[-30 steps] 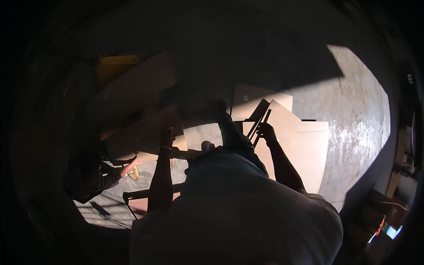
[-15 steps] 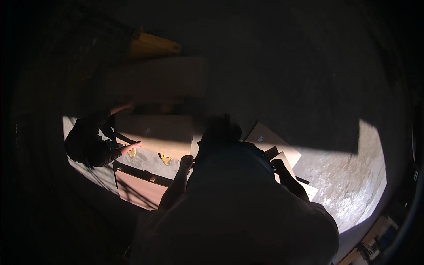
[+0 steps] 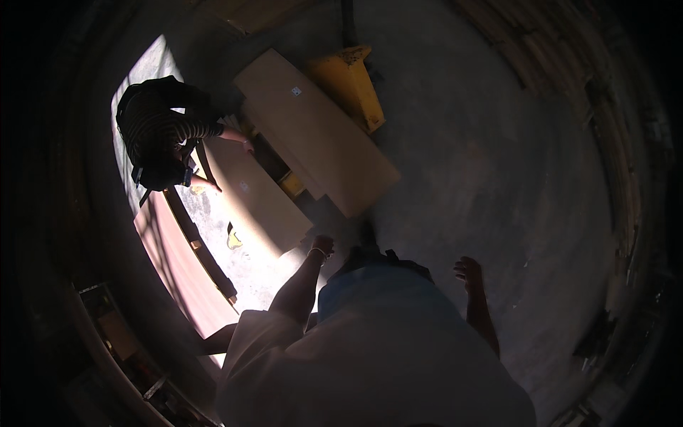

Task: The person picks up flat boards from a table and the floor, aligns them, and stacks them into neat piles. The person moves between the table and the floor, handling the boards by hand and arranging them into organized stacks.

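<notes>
My left hand point(image 3: 324, 246), with a thin band at its wrist, hangs in shadow just off the near corner of a long flat brown carton point(image 3: 249, 188). Its fingers are curled in, and nothing shows in them. To the right, my right hand point(image 3: 467, 273) is held out over the floor with bent fingers apart and nothing in it. A second long carton point(image 3: 316, 132) with a small white label lies beyond the first. At the left, a co-worker point(image 3: 160, 128) in a striped dark top bends over the nearer carton, both hands at it.
A yellow metal frame point(image 3: 348, 89), like part of a pallet jack, stands against the farther carton. Left of me lies a long pinkish panel point(image 3: 178, 263) with a dark edge. Stacked long pieces point(image 3: 562, 64) line the far right. Strong sunlight falls on the left floor.
My view has swung right, so the cartons appear tilted. The cardboard pieces by my right hand have left the view, and that hand has moved out from my body.
</notes>
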`<state>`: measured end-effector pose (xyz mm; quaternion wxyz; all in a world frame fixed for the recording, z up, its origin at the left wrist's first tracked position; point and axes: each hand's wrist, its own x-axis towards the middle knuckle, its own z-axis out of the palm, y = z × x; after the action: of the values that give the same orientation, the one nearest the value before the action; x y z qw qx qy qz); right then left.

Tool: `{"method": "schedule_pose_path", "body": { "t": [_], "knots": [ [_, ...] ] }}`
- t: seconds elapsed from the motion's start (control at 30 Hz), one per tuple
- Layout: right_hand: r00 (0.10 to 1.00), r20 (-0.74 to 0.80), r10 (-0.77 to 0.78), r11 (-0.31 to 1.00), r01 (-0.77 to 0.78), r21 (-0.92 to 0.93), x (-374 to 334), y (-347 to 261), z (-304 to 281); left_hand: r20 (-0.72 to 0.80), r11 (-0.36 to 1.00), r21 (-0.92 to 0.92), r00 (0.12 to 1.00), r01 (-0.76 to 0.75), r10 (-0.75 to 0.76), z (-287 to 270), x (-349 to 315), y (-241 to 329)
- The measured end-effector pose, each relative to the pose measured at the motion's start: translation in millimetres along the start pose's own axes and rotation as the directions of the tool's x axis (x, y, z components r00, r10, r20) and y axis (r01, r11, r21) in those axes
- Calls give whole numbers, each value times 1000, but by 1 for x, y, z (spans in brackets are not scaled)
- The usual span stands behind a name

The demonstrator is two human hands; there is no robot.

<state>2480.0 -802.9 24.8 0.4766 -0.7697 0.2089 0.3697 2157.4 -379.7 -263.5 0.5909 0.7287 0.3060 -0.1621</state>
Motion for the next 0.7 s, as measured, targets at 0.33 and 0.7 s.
{"method": "schedule_pose_path", "body": {
  "t": [0.33,0.7],
  "knots": [
    [867,416,275,909,-94,-406,211,-92,28,-198,929,-287,934,236,-299,43,-11,13],
    [864,487,130,455,384,-803,387,-291,205,225,42,-906,563,420,-795,182,-24,172]
  ]
}}
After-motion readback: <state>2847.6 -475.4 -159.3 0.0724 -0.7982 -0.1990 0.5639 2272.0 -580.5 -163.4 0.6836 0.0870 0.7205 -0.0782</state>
